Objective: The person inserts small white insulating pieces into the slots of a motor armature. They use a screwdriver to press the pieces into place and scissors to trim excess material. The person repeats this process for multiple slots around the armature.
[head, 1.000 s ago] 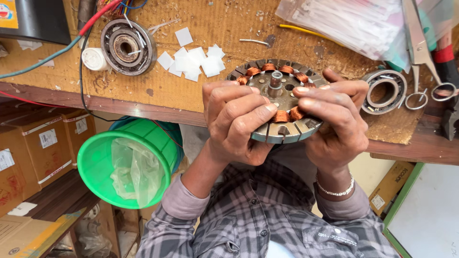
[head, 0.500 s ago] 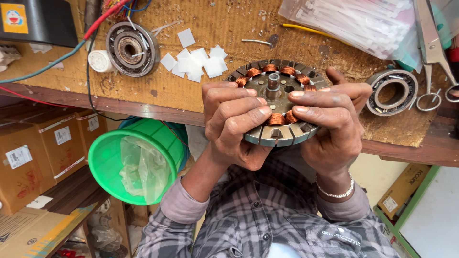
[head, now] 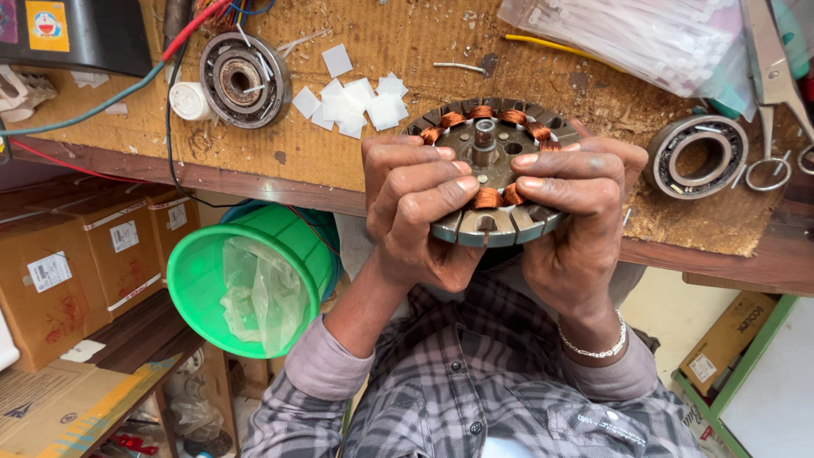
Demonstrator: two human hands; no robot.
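Over the near edge of the brown surface, both hands grip a round motor stator with copper windings, held just above the edge. Left of it, below the surface, stands a green bin lined with plastic. The left hand clamps the stator's left rim, fingers curled over the coils; the right hand clasps the right rim. Beyond lie a bearing ring and white paper squares.

Copper-orange coils, green bin, grey checked shirt, seemingly white paper squares.
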